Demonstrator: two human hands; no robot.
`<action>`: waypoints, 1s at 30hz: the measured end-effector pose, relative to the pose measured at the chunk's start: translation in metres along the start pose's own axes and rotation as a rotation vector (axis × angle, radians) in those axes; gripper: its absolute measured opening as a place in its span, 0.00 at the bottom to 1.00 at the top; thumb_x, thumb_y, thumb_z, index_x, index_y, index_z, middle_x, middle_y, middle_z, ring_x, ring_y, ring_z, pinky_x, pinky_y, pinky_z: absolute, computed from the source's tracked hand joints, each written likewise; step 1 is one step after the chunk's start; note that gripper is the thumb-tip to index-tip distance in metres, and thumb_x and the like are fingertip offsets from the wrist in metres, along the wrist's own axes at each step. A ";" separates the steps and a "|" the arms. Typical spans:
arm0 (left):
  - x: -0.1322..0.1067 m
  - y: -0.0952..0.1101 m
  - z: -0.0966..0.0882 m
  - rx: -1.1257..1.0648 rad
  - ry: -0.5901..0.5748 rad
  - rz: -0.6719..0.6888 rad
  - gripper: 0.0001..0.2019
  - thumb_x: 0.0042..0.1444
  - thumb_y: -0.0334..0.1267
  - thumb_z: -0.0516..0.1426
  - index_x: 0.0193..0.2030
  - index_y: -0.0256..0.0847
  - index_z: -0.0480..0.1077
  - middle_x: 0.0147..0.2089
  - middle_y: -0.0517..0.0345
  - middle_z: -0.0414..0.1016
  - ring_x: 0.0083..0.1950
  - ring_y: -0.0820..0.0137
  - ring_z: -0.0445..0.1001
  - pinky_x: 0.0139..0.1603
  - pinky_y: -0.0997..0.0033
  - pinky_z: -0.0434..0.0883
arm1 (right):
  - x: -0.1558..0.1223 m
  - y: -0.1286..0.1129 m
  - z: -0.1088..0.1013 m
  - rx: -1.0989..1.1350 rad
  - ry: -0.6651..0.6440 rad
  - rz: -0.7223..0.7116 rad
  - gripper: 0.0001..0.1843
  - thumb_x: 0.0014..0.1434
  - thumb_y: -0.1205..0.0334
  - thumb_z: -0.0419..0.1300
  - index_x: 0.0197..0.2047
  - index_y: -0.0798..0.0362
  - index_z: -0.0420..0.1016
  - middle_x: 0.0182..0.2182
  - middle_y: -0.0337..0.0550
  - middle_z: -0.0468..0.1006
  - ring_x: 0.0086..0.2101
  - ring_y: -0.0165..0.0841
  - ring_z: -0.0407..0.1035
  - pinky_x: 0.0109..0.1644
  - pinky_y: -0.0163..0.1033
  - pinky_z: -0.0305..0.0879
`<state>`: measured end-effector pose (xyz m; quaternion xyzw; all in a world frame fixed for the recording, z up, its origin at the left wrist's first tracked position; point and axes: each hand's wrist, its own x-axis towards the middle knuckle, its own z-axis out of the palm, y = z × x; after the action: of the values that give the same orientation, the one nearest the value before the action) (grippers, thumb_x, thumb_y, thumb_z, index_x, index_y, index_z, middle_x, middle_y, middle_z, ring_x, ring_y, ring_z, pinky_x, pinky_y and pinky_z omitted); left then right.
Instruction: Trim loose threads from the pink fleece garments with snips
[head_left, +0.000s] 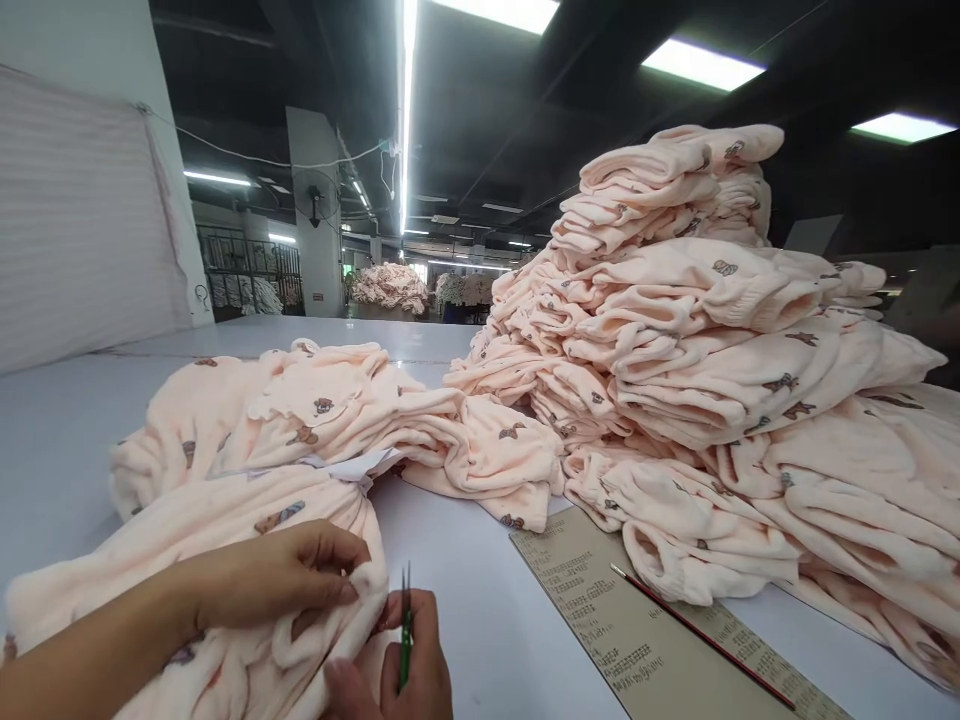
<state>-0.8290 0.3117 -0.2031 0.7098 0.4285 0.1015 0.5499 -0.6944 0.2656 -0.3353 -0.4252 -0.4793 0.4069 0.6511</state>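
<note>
A pale pink fleece garment [247, 520] with small bear prints lies in front of me on the white table [480, 610]. My left hand [281, 572] pinches a fold of its edge between thumb and fingers. My right hand [409, 665] is closed around green thread snips [405, 625], blades pointing up, right beside the pinched fabric. A white label or paper [352, 465] pokes out of the garment farther back.
A tall pile of the same pink garments [712, 330] fills the right side. A beige printed sheet [637, 640] with a red pencil [705, 635] on it lies to the right of my hands. More piles stand in the far background.
</note>
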 end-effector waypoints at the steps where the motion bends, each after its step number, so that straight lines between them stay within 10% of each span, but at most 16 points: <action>1: -0.001 0.000 -0.001 -0.016 0.003 0.015 0.14 0.54 0.46 0.55 0.37 0.35 0.69 0.29 0.61 0.65 0.23 0.79 0.58 0.23 0.80 0.56 | 0.002 -0.001 0.005 -0.014 0.000 0.003 0.18 0.45 0.49 0.62 0.30 0.49 0.57 0.23 0.29 0.62 0.17 0.22 0.44 0.18 0.28 0.42; 17: -0.003 0.005 -0.007 -0.037 -0.026 -0.007 0.15 0.51 0.41 0.55 0.44 0.36 0.66 0.30 0.62 0.69 0.29 0.77 0.63 0.29 0.81 0.60 | 0.004 0.006 0.010 -0.037 -0.001 0.010 0.17 0.44 0.55 0.62 0.34 0.48 0.58 0.24 0.32 0.65 0.22 0.28 0.58 0.25 0.30 0.58; 30: 0.003 -0.001 -0.014 0.140 0.201 -0.168 0.17 0.44 0.52 0.58 0.30 0.38 0.67 0.26 0.64 0.59 0.31 0.72 0.56 0.31 0.77 0.56 | 0.013 -0.003 -0.015 -0.103 -0.051 0.129 0.15 0.45 0.51 0.61 0.29 0.53 0.64 0.21 0.31 0.62 0.17 0.22 0.49 0.22 0.29 0.47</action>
<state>-0.8363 0.3234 -0.1992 0.6942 0.5454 0.0958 0.4599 -0.6769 0.2749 -0.3314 -0.4776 -0.4878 0.4335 0.5883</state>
